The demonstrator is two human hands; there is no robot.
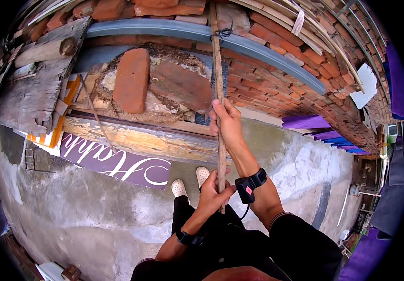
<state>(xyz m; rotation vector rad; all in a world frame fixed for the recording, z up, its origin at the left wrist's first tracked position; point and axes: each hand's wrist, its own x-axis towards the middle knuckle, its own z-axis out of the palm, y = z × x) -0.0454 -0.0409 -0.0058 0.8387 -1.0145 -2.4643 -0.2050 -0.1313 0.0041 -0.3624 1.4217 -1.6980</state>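
A long, thin wooden stick (218, 75) runs from close to my body up over the brick pile. My left hand (213, 193) wraps round its near end. Farther up, my right hand (227, 122) is closed round the same stick. Near the far end, a dark cord (222, 33) is tied around the wood in a loose knot. There the stick passes over a curved-looking grey metal bar (164, 28). Left of the stick, a red brick (132, 80) and a flatter, dirt-covered brick (181, 85) lie on a rough ledge.
A weathered board (29, 100) with a short log (43, 52) sits at the left. Below the ledge are a worn wooden beam (146, 138) and a purple sign (113, 161). A brick wall (277, 91) extends right, beside purple cloths (307, 122). Concrete floor (99, 210) lies underfoot.
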